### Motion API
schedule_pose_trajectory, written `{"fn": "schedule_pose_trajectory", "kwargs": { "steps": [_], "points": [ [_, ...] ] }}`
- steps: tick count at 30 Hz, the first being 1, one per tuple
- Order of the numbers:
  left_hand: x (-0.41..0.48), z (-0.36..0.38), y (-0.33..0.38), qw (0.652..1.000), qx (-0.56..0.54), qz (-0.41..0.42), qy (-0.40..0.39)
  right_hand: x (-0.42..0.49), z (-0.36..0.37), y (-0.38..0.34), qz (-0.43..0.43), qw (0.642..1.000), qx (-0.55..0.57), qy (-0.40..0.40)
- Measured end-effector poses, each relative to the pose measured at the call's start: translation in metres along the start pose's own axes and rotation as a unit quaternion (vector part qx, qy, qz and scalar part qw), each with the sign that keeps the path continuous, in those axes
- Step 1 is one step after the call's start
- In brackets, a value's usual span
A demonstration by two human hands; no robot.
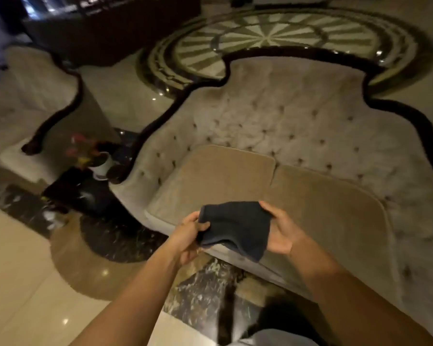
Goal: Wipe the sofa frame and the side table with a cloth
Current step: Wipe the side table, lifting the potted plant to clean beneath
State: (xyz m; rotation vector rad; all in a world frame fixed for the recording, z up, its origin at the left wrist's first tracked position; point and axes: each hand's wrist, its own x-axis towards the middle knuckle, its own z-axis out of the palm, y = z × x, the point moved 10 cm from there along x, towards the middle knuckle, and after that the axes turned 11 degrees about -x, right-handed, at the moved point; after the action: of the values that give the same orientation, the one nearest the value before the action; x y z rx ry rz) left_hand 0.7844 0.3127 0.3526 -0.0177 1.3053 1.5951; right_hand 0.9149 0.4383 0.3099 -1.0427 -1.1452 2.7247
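Observation:
A dark folded cloth (pixel 235 227) hangs between both hands above the front edge of the sofa seat. My left hand (pixel 189 238) pinches its left edge and my right hand (pixel 279 229) holds its right edge. The sofa has beige tufted upholstery (pixel 285 121) and a dark curved wooden frame (pixel 160 121) along the top of its back and its arms. To the sofa's left stands a dark side table (pixel 85 193), low between two sofas.
A white pot with red flowers (pixel 95 156) stands on the side table. A second beige sofa (pixel 23 96) with the same dark trim is at the left. The glossy marble floor (pixel 23 283) has a round inlay pattern (pixel 273 38) behind the sofa.

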Motion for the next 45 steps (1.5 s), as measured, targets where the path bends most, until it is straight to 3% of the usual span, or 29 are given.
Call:
{"fn": "schedule_pose_trajectory", "kwargs": {
  "steps": [4, 8, 12, 17, 23, 28, 31, 37, 41, 45],
  "points": [
    [-0.05, -0.117, 0.032, 0.991, -0.104, 0.042, 0.076, 0.044, 0.11, 0.034, 0.067, 0.988, -0.126, -0.056],
    [-0.072, -0.197, 0.053, 0.978, -0.161, 0.068, 0.118, 0.093, 0.189, 0.053, 0.104, 0.977, -0.171, -0.076],
    [-0.076, -0.272, 0.074, 0.962, -0.229, 0.05, 0.141, 0.151, 0.266, 0.076, 0.144, 0.965, -0.176, -0.128],
    [-0.056, -0.368, 0.124, 0.957, -0.227, 0.035, 0.175, 0.24, 0.357, 0.107, 0.193, 0.952, -0.153, -0.181],
    [-0.017, -0.477, 0.202, 0.942, -0.269, 0.04, 0.197, 0.349, 0.464, 0.119, 0.21, 0.954, -0.148, -0.154],
    [0.015, -0.55, 0.254, 0.94, -0.262, 0.049, 0.212, 0.407, 0.524, 0.111, 0.222, 0.942, -0.163, -0.192],
    [0.059, -0.601, 0.279, 0.946, -0.248, 0.033, 0.205, 0.455, 0.543, 0.113, 0.225, 0.948, -0.165, -0.152],
    [0.165, -0.689, 0.317, 0.972, -0.166, -0.052, 0.161, 0.542, 0.551, 0.131, 0.192, 0.978, -0.079, 0.031],
    [0.249, -0.733, 0.335, 0.984, -0.105, -0.081, 0.119, 0.597, 0.532, 0.15, 0.167, 0.97, -0.053, 0.168],
    [0.329, -0.76, 0.337, 0.987, 0.011, -0.106, 0.118, 0.654, 0.508, 0.159, 0.133, 0.956, -0.06, 0.253]
  ]
}}
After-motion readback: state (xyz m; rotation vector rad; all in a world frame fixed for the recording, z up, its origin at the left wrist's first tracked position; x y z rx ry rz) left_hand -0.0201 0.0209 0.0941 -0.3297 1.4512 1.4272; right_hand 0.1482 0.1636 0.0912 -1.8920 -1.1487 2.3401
